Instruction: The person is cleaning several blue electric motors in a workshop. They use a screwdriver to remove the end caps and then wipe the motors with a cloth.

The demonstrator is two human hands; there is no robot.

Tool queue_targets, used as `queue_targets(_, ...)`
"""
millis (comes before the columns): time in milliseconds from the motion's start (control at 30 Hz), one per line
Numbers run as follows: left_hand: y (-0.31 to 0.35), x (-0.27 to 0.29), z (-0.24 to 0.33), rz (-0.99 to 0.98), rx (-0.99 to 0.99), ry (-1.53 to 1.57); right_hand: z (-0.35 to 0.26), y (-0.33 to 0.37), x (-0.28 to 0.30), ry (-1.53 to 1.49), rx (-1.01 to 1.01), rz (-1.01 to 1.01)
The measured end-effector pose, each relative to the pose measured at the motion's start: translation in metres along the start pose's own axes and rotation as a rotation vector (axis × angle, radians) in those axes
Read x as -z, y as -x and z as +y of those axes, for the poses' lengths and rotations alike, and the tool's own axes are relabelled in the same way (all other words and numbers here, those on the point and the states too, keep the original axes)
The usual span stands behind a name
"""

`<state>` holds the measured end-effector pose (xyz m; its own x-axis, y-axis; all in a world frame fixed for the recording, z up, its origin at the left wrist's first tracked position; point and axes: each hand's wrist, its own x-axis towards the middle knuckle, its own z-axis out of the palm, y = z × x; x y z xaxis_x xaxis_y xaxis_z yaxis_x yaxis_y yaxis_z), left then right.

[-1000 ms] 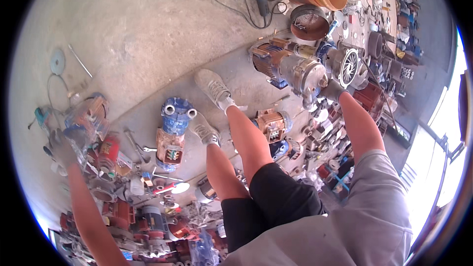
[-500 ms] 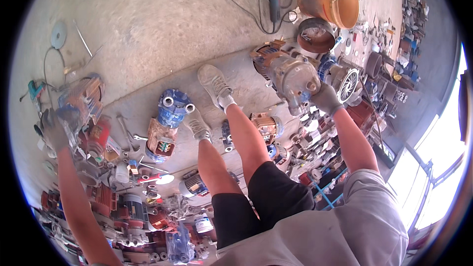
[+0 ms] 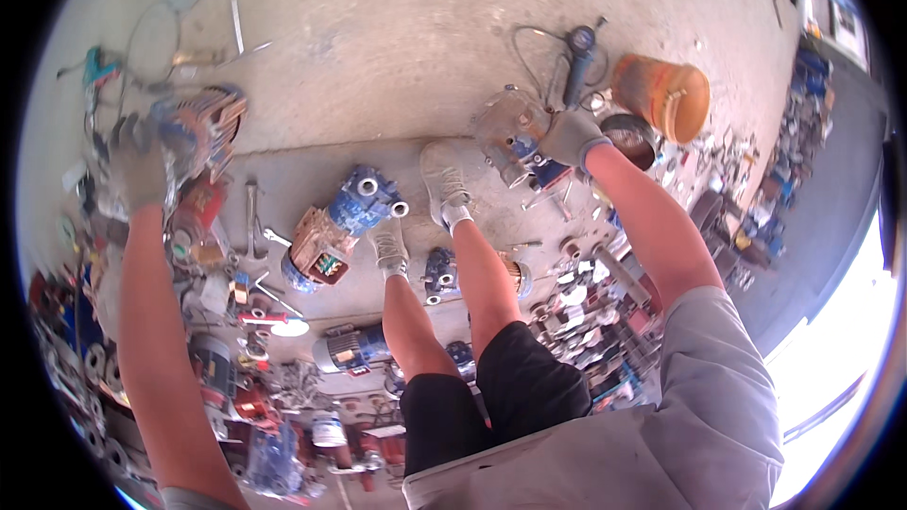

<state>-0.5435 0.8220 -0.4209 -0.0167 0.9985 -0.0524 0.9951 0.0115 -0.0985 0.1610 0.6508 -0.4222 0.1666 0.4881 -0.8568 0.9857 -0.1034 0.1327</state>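
Note:
My right hand, in a grey work glove, is closed on the edge of a dirty grey metal motor housing. The housing is tilted, with a blue part showing under it, and its grip side is partly hidden by the glove. Out at the left, my gloved left hand has its fingers stretched apart and holds nothing. It is beside a rusty finned motor and above a red cylinder. Between my feet and the left hand, a blue-and-rust motor with an opened terminal box lies on the floor.
An angle grinder with its cord, an orange bucket and a round pan stand beyond my right hand. At far left lies a green power drill. A hammer and a wrench lie near my feet, with motors and scrap behind.
The housing in my right hand has moved left and away from the parts pile, nearer the grinder. My left hand has shifted slightly, fingers still spread. The whole view has turned a little.

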Motion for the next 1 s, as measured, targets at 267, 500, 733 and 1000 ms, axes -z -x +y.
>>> queue_targets(267,-0.001,0.005,0.013,0.023,0.026,-0.111,-0.040,-0.182,0.003,0.422,0.474,-0.007)
queue_targets(500,0.006,0.003,0.009,0.099,-0.012,-0.097,-0.093,-0.311,0.023,0.045,0.078,-0.243)
queue_targets(733,-0.003,0.002,0.002,0.023,-0.068,-0.019,-0.117,-0.343,0.005,-0.166,0.109,-0.277)
queue_targets(1000,0.006,0.026,0.011,0.007,0.082,-0.060,-0.141,-0.212,-0.039,-0.542,-0.089,0.246)
